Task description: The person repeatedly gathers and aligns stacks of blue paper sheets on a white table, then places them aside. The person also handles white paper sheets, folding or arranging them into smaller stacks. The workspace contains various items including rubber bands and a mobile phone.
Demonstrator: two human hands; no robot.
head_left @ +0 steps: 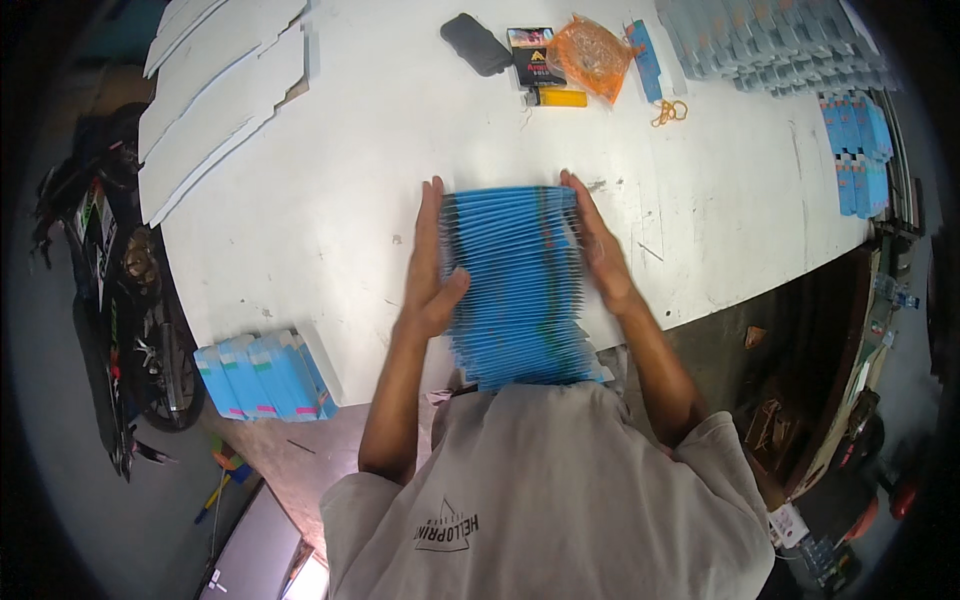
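Observation:
A long stack of thin blue folded card pieces (pixel 515 270) lies in front of me, its many edges fanned toward my body. It runs from the white table to the near edge, close to my grey shirt. My left hand (pixel 432 270) presses along its left side, fingers straight and thumb bent over the stack's edge. On the opposite side my right hand (pixel 598 245) lies flat against the stack, fingertips at its far corner. The stack is held between both hands; my right thumb is hardly visible.
White card sheets (pixel 225 90) overlap at the far left. Blue packs (pixel 265 375) sit at the near left edge, and more blue bundles (pixel 858 150) at the right. Grey-blue stacks (pixel 770 40), an orange bag (pixel 590 58), a yellow lighter (pixel 557 98) and a dark pouch (pixel 475 44) lie farther back.

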